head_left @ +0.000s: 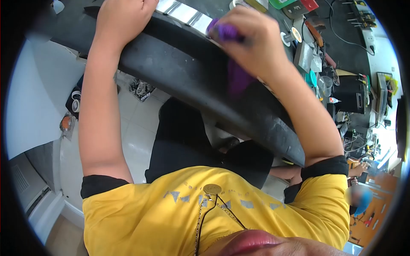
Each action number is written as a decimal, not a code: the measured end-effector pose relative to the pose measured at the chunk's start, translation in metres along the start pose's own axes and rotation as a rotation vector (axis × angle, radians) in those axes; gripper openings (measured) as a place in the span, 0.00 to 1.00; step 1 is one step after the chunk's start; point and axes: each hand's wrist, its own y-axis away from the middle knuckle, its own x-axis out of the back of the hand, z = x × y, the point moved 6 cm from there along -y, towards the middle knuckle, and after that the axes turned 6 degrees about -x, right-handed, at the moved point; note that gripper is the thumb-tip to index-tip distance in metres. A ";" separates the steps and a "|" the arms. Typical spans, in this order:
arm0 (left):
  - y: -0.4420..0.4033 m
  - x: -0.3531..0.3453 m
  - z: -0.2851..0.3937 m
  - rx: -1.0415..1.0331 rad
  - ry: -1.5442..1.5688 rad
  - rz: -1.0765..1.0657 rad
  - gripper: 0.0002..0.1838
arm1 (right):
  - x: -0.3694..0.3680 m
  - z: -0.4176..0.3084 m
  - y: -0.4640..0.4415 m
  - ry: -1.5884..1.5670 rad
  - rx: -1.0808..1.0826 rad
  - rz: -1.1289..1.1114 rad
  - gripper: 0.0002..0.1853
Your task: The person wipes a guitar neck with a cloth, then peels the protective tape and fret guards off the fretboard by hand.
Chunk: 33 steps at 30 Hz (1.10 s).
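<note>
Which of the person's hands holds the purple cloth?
The right hand, closed around the purple cloth; the left hand, partly cut off at the picture's top edge, shows no cloth.

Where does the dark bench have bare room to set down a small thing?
Two patches look bare: left of the left hand, and between the thin black cable and the black boxy case. Crowded: around the white round spool.
</note>
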 end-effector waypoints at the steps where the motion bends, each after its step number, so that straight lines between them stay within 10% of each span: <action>1: -0.002 -0.001 -0.001 -0.013 -0.013 -0.022 0.13 | 0.000 0.012 -0.002 0.020 -0.035 0.031 0.14; 5: -0.001 0.004 -0.001 -0.001 0.001 0.016 0.13 | 0.002 -0.029 0.008 0.028 0.224 0.055 0.11; 8: -0.002 0.001 0.001 -0.006 0.008 -0.006 0.13 | 0.000 0.019 -0.007 0.071 -0.156 0.035 0.12; 18: -0.002 0.005 -0.001 0.002 -0.001 0.022 0.13 | 0.000 -0.027 0.003 -0.031 0.209 0.077 0.10; 22: -0.001 0.005 0.001 0.000 0.003 0.020 0.12 | 0.004 0.080 -0.023 0.086 -0.573 0.019 0.09; 30: -0.005 0.005 0.001 -0.016 0.053 0.030 0.12 | -0.016 -0.036 -0.034 -0.043 0.205 0.018 0.08; 33: 0.001 0.005 -0.002 -0.001 0.038 0.020 0.12 | -0.015 -0.017 -0.042 -0.005 0.015 0.021 0.08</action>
